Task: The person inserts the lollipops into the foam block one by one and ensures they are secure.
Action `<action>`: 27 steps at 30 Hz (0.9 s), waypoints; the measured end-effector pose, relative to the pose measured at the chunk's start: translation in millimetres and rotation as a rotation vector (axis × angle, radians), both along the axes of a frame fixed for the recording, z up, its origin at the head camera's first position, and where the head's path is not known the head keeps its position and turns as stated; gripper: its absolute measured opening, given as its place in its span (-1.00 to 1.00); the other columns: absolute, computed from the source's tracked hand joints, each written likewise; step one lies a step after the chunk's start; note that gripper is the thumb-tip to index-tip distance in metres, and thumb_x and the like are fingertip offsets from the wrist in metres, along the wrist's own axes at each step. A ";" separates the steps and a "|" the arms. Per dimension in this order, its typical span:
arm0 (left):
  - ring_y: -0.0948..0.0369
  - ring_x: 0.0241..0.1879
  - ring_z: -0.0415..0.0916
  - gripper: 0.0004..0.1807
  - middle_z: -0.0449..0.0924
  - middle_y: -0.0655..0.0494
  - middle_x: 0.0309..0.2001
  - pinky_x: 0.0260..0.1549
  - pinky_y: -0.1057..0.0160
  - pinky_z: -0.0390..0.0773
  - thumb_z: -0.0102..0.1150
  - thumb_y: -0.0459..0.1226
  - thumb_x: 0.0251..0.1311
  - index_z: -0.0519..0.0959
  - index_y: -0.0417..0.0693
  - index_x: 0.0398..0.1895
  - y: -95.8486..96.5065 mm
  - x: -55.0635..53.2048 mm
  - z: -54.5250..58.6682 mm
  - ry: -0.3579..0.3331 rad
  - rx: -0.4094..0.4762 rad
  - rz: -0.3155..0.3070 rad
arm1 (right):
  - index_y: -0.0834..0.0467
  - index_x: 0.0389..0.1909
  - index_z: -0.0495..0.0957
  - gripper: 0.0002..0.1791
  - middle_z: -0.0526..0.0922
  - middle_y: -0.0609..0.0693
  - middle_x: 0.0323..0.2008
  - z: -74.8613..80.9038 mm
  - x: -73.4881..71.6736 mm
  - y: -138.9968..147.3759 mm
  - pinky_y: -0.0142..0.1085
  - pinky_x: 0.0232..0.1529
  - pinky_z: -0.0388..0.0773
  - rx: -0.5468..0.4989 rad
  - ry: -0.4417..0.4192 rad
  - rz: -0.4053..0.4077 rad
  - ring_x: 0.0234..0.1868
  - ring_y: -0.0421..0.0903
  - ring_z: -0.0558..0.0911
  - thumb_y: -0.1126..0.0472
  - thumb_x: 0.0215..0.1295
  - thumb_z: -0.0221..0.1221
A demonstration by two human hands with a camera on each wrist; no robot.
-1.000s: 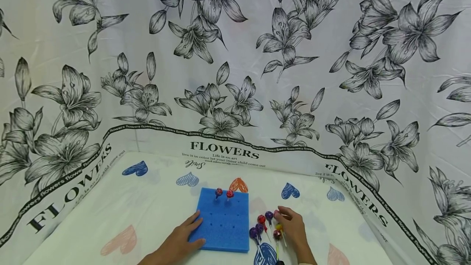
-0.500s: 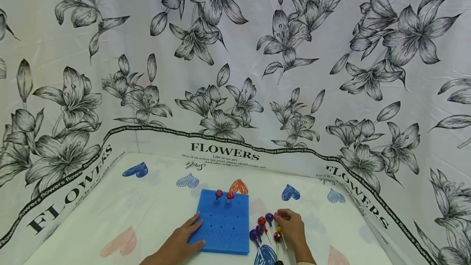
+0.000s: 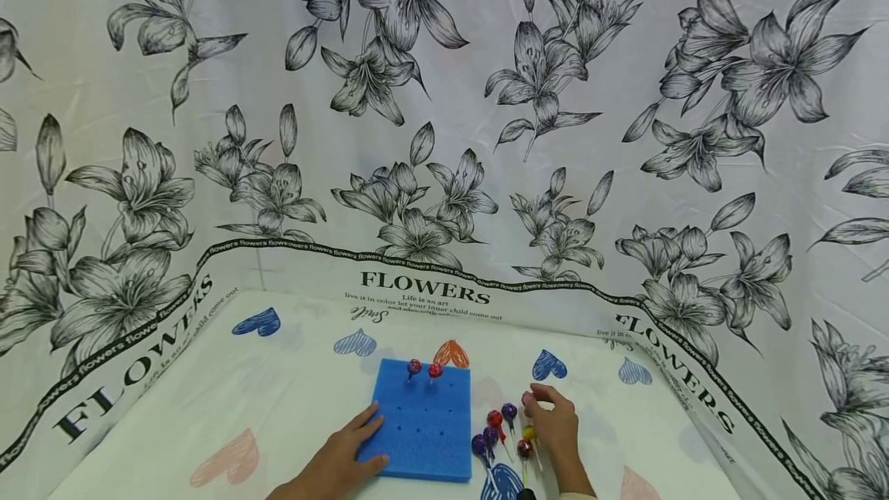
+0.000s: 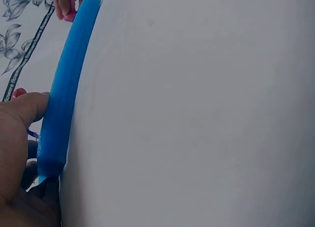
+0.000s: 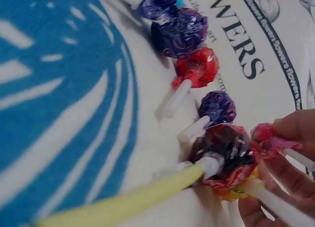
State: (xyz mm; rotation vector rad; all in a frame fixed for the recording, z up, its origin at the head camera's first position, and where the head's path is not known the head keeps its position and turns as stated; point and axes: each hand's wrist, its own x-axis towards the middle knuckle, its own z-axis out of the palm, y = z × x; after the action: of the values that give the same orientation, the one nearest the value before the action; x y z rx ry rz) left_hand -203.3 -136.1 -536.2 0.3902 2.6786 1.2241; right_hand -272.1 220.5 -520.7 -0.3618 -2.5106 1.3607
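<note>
A blue foam block with small holes lies on the table. Two red-wrapped lollipops stand in it near its far edge. My left hand rests against the block's near-left corner, fingers and thumb spread; the left wrist view shows the thumb touching the block's side. Right of the block, my right hand pinches a pink-wrapped lollipop near its head. Close by lie several more: purple ones, a red one, a dark red one on a yellow stick, and a yellow one, partly hidden.
A white cloth with printed hearts covers the table. Behind and at the sides hangs a flower-printed curtain. A small black object shows at the bottom edge near the lollipops.
My right hand has shifted slightly away from me with the pink lollipop, whose head now sits apart from the purple one beside it. The left hand and the foam block stay in place.
</note>
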 end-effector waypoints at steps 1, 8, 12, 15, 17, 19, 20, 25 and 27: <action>-0.29 0.35 0.02 -0.11 0.08 -0.20 0.44 0.14 -0.31 0.20 0.31 0.11 0.10 0.33 -0.29 0.34 0.0 0.0 0.1 -0.001 0.001 -0.001 | 0.25 0.02 0.61 -0.67 0.67 0.08 -0.22 1.7 0.6 0.1 -0.20 -0.25 0.59 -0.033 0.008 0.010 -0.35 -0.08 0.68 0.22 0.27 0.24; -0.29 0.35 0.03 -0.11 0.08 -0.19 0.44 0.14 -0.31 0.21 0.30 0.12 0.10 0.33 -0.29 0.35 -0.2 0.2 0.0 0.004 -0.008 -0.003 | 0.32 -0.04 0.62 -0.69 0.67 0.10 -0.23 13.3 2.5 0.7 -0.35 -0.30 0.59 -0.255 0.117 0.060 -0.29 -0.04 0.69 0.24 0.26 0.27; -0.29 0.35 0.04 -0.12 0.09 -0.19 0.44 0.13 -0.31 0.23 0.31 0.11 0.10 0.34 -0.29 0.34 0.4 0.8 0.7 0.010 -0.017 0.003 | 0.26 -0.14 0.64 -0.75 0.67 0.09 -0.30 20.7 3.6 -1.8 -0.39 -0.36 0.58 -0.295 0.180 0.046 -0.31 -0.03 0.65 0.18 0.26 0.29; -0.28 0.35 0.05 -0.12 0.10 -0.19 0.43 0.12 -0.31 0.24 0.32 0.11 0.09 0.35 -0.29 0.34 0.9 1.4 1.7 0.008 -0.024 0.012 | 0.27 -0.18 0.61 -0.76 0.66 0.11 -0.30 27.5 5.5 -3.9 -0.36 -0.37 0.55 -0.313 0.222 0.060 -0.29 0.03 0.62 0.18 0.27 0.29; -0.28 0.34 0.06 -0.13 0.10 -0.19 0.43 0.11 -0.31 0.25 0.33 0.10 0.09 0.35 -0.28 0.33 1.1 1.9 2.3 0.006 -0.028 0.017 | 0.26 -0.15 0.61 -0.77 0.65 0.12 -0.26 32.6 6.6 -4.4 -0.40 -0.32 0.53 -0.316 0.234 0.079 -0.23 0.04 0.62 0.19 0.27 0.28; -0.28 0.34 0.06 -0.13 0.11 -0.18 0.43 0.11 -0.31 0.26 0.33 0.10 0.09 0.36 -0.28 0.33 1.2 2.3 2.6 0.005 -0.031 0.021 | 0.25 -0.08 0.61 -0.74 0.65 0.13 -0.19 38.2 7.3 -4.9 -0.47 -0.22 0.52 -0.318 0.237 0.097 -0.16 0.01 0.63 0.19 0.29 0.27; -0.28 0.34 0.06 -0.13 0.11 -0.19 0.43 0.11 -0.31 0.26 0.33 0.10 0.09 0.36 -0.28 0.33 1.3 2.4 2.8 0.005 -0.030 0.020 | 0.24 -0.04 0.62 -0.72 0.65 0.13 -0.16 41.0 7.4 -5.1 -0.50 -0.16 0.51 -0.319 0.237 0.102 -0.13 -0.02 0.64 0.19 0.29 0.27; -0.28 0.35 0.06 -0.13 0.11 -0.20 0.43 0.11 -0.30 0.25 0.32 0.09 0.09 0.35 -0.29 0.33 1.2 2.8 3.3 0.010 -0.024 0.014 | 0.25 0.05 0.61 -0.65 0.68 0.12 -0.11 52.9 6.6 -7.2 -0.56 -0.07 0.47 -0.325 0.248 0.119 -0.10 -0.10 0.66 0.16 0.32 0.24; -0.28 0.35 0.06 -0.13 0.10 -0.20 0.43 0.12 -0.30 0.25 0.32 0.10 0.10 0.35 -0.30 0.33 1.2 2.9 3.6 0.016 -0.020 0.010 | 0.23 0.06 0.61 -0.63 0.68 0.09 -0.11 57.8 7.2 -9.2 -0.55 -0.07 0.47 -0.326 0.263 0.123 -0.11 -0.10 0.66 0.11 0.33 0.24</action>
State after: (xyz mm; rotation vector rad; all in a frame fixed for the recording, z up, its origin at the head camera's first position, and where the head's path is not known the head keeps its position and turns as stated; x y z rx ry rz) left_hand -200.4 -134.9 -532.6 0.3854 2.7079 1.2007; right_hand -264.9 211.3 -462.9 -0.0811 -2.1304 1.7453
